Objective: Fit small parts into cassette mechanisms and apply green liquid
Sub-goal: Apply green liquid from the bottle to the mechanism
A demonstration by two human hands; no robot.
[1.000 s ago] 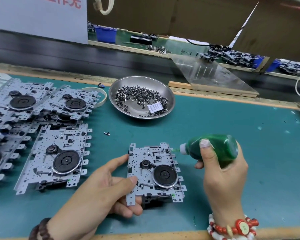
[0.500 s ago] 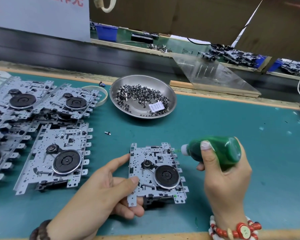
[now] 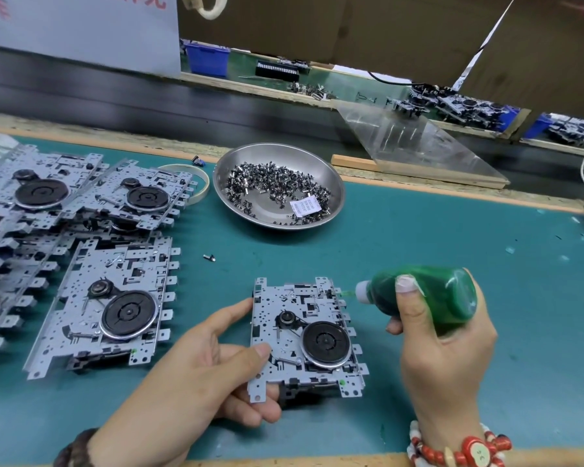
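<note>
A metal cassette mechanism (image 3: pixel 304 335) with a black flywheel lies on the green mat near the front edge. My left hand (image 3: pixel 196 375) holds its left side, thumb on top and fingers underneath. My right hand (image 3: pixel 442 352) grips a green liquid bottle (image 3: pixel 425 298) lying sideways. The bottle's white nozzle points left and sits at the mechanism's upper right edge. A steel bowl (image 3: pixel 279 187) behind holds several small dark parts and a white label.
Several more mechanisms (image 3: pixel 108 305) lie spread and overlapped on the left of the mat. One loose small part (image 3: pixel 209 257) lies between bowl and mechanism. A tape ring (image 3: pixel 196 183) sits left of the bowl. A clear plastic sheet (image 3: pixel 415 143) leans at the back right.
Almost nothing has moved. The view has shifted slightly, and the bottle's nozzle stays at the mechanism's upper right edge.
</note>
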